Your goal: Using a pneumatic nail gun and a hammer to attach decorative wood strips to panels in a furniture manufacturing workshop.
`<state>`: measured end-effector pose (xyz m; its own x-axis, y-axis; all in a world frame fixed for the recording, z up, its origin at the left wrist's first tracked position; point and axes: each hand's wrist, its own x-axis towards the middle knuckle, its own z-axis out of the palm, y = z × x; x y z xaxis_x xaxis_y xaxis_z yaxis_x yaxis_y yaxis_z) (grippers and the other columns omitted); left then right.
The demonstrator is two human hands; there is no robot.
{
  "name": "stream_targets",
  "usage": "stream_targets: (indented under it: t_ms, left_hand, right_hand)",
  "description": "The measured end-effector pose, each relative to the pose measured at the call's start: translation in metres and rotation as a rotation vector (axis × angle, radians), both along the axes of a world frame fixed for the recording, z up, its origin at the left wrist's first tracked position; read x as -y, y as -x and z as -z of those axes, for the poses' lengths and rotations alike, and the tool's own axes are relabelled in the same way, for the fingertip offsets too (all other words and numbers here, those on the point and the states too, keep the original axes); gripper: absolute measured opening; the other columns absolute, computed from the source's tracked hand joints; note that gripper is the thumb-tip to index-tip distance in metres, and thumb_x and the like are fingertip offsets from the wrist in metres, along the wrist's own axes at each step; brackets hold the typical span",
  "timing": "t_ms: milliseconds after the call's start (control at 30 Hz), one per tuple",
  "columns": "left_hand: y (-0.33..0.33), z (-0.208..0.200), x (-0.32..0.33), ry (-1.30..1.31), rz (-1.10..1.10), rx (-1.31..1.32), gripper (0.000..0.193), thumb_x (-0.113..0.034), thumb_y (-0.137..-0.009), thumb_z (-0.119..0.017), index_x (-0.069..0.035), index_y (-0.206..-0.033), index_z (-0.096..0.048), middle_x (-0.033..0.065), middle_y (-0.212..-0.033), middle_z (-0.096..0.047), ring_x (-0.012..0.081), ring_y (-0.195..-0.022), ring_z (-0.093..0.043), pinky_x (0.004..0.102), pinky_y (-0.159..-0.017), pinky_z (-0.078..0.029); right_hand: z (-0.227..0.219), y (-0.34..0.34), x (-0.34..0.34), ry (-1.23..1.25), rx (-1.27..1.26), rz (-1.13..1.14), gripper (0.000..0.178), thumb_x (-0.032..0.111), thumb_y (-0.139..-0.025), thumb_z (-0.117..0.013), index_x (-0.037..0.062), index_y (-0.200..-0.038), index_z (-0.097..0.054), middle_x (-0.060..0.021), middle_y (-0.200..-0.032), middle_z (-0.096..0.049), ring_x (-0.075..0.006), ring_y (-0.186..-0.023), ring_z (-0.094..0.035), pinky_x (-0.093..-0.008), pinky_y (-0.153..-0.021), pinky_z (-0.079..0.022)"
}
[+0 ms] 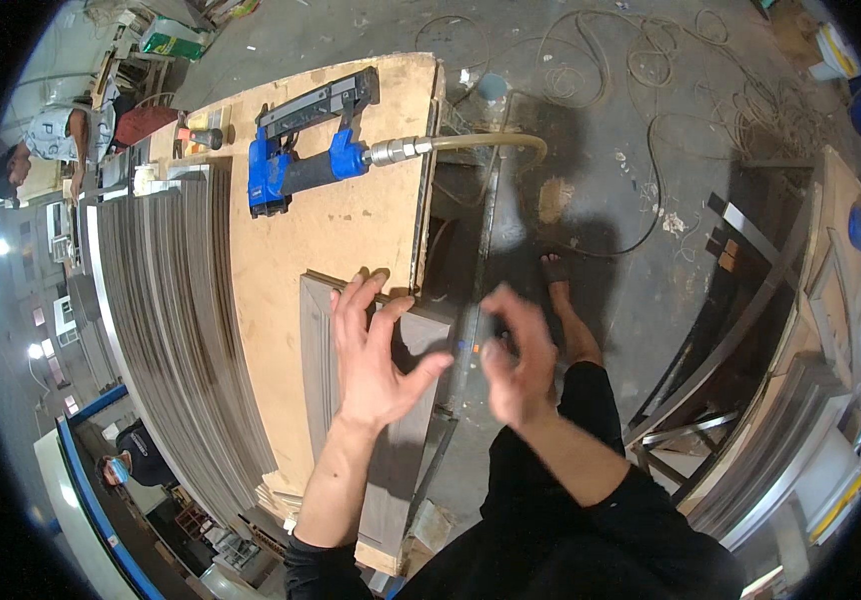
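Observation:
A grey-brown wood panel [406,445] with a grooved, framed face lies along the right edge of the workbench. Over its far end is my left hand [379,355], fingers spread and bent, thumb stretched to the right. Whether its fingertips press on the panel is hard to tell. My right hand [523,362] is in the air to the right of the panel, a little blurred, thumb and forefinger apart with nothing seen between them. Farther up the bench, a blue and black pneumatic nail gun [313,148] lies on its side, touched by neither hand.
Stacked grey-brown wood strips [176,310] line the bench's [263,270] left side. From the nail gun, an air hose [496,140] bends over the bench edge. More hose [656,60] coils on the floor. A rack with boards [781,440] stands at right. Two people are at left.

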<state>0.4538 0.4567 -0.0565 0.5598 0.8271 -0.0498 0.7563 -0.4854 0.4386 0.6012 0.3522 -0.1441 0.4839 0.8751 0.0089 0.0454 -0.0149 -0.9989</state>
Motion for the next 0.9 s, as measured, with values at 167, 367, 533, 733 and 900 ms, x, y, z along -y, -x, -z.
stream_targets:
  t_ms: [167, 367, 533, 733, 900]
  left_hand:
    - [-0.006, 0.015, 0.015, -0.078, -0.042, -0.131, 0.065, -0.033, -0.07, -0.085, -0.008, -0.123, -0.057, 0.0157, -0.133, -0.05, 0.0408, -0.134, -0.044, 0.0674, -0.118, -0.021]
    - [-0.011, 0.022, 0.01, -0.137, -0.028, -0.081, 0.061, -0.03, -0.069, -0.083, -0.007, -0.119, -0.057, 0.0147, -0.124, -0.051, 0.0388, -0.127, -0.047, 0.0663, -0.118, -0.021]
    - [-0.008, 0.022, 0.012, -0.121, -0.056, -0.08, 0.06, -0.03, -0.068, -0.084, -0.008, -0.118, -0.058, 0.0142, -0.121, -0.053, 0.0373, -0.125, -0.048, 0.0654, -0.119, -0.019]
    - [-0.01, 0.027, 0.011, -0.138, -0.044, -0.055, 0.058, -0.032, -0.068, -0.084, -0.01, -0.117, -0.06, 0.0133, -0.121, -0.053, 0.0354, -0.123, -0.05, 0.0662, -0.118, -0.019]
    - [-0.012, 0.025, 0.012, -0.147, -0.049, -0.013, 0.056, -0.034, -0.07, -0.085, -0.012, -0.115, -0.06, 0.0096, -0.117, -0.051, 0.032, -0.124, -0.05, 0.0636, -0.118, -0.017]
  right_hand:
    - [-0.033, -0.059, -0.127, -0.222, 0.358, 0.036, 0.05, 0.012, -0.082, -0.076, 0.0064, -0.13, -0.065, -0.0142, -0.12, -0.065, -0.0327, -0.114, -0.059, -0.0438, -0.1, -0.045]
    - [-0.04, -0.009, -0.257, -0.274, 0.958, -0.515, 0.044, 0.02, -0.083, -0.076, 0.0163, -0.125, -0.068, -0.0088, -0.118, -0.066, -0.0275, -0.113, -0.06, -0.0427, -0.104, -0.039]
    - [-0.037, 0.03, -0.286, -0.16, 1.126, -0.621, 0.034, 0.02, -0.092, -0.063, 0.0172, -0.125, -0.066, -0.0114, -0.122, -0.064, -0.0287, -0.109, -0.064, -0.0421, -0.099, -0.044]
    - [-0.04, 0.023, -0.281, -0.244, 0.874, -0.616, 0.049, 0.012, -0.091, -0.06, 0.03, -0.137, -0.06, -0.012, -0.125, -0.059, -0.0305, -0.098, -0.068, -0.0446, -0.083, -0.054]
    - [-0.101, -0.036, -0.218, -0.355, 0.221, -0.473, 0.08, 0.018, -0.081, -0.082, 0.0284, -0.152, -0.047, -0.0154, -0.14, -0.053, -0.0333, -0.111, -0.067, -0.0404, -0.095, -0.055]
